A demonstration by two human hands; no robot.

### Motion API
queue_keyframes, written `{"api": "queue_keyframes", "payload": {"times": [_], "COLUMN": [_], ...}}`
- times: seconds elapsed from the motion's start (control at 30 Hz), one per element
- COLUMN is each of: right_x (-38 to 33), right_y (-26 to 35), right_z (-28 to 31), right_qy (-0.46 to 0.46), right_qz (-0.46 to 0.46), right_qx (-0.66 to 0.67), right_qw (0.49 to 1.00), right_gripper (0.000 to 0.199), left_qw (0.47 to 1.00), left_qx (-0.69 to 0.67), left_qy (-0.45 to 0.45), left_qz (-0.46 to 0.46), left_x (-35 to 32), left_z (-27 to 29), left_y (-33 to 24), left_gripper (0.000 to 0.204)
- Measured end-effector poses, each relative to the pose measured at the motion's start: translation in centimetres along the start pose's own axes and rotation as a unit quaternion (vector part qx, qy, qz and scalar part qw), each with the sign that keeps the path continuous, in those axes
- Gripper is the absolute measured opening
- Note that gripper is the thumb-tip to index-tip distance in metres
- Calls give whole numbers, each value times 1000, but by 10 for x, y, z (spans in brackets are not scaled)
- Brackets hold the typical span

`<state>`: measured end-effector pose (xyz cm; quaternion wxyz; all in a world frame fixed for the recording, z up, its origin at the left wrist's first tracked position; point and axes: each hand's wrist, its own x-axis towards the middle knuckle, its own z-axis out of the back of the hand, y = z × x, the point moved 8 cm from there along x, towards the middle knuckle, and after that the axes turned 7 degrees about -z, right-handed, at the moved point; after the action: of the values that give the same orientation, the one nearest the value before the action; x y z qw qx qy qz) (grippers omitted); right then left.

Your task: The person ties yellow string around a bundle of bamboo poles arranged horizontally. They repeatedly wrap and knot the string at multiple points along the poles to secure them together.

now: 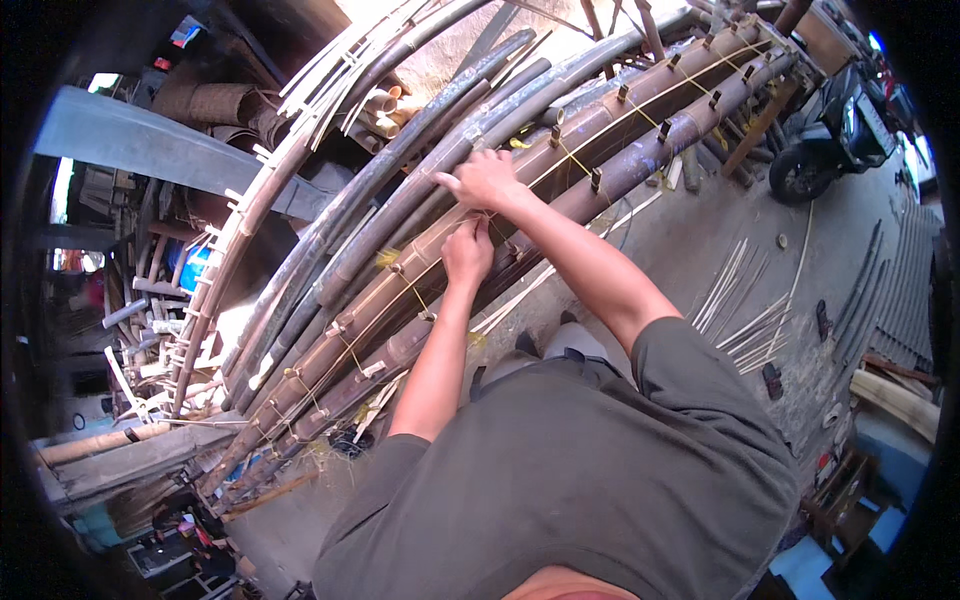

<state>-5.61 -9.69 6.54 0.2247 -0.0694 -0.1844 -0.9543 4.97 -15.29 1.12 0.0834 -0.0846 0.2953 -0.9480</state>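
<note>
Two long brown bamboo poles run side by side in front of me, the farther pole (420, 262) and the nearer pole (640, 160). Thin yellowish cord (572, 158) crosses between them at intervals, looped round short dark pegs (596, 180). My left hand (468, 252) is closed in a pinch over the farther pole, seemingly on a thin strand of the cord. Just beyond it, my right hand (483, 180) rests over the same pole with its thumb sticking out and its fingers curled. What those fingers hold is hidden.
More weathered bamboo poles (385, 195) lie beyond, beside a curved pole with pale pegs (262, 205). Split bamboo strips (745, 310) are spread on the concrete floor (720, 230) to the right. A motorbike (845, 125) stands at the far right. Stacked bamboo pieces (165, 310) fill the left.
</note>
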Motion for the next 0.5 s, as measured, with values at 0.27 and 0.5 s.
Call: {"api": "queue_keyframes", "payload": {"times": [0.27,0.5], "right_x": [-103,-187], "right_y": [27,-8], "right_z": [68,-41], "right_qy": [367,329], "right_qz": [148,30], "right_qx": [530,359], "right_qw": [750,873], "right_gripper": [49,44], "left_qw": [998,939], "left_qx": [-31,-333], "left_qy": [-38,-66], "left_qz": [41,-48], "left_x": [4,38], "left_z": [-1,7], "left_y": [21,0], "left_gripper": [26,26]}}
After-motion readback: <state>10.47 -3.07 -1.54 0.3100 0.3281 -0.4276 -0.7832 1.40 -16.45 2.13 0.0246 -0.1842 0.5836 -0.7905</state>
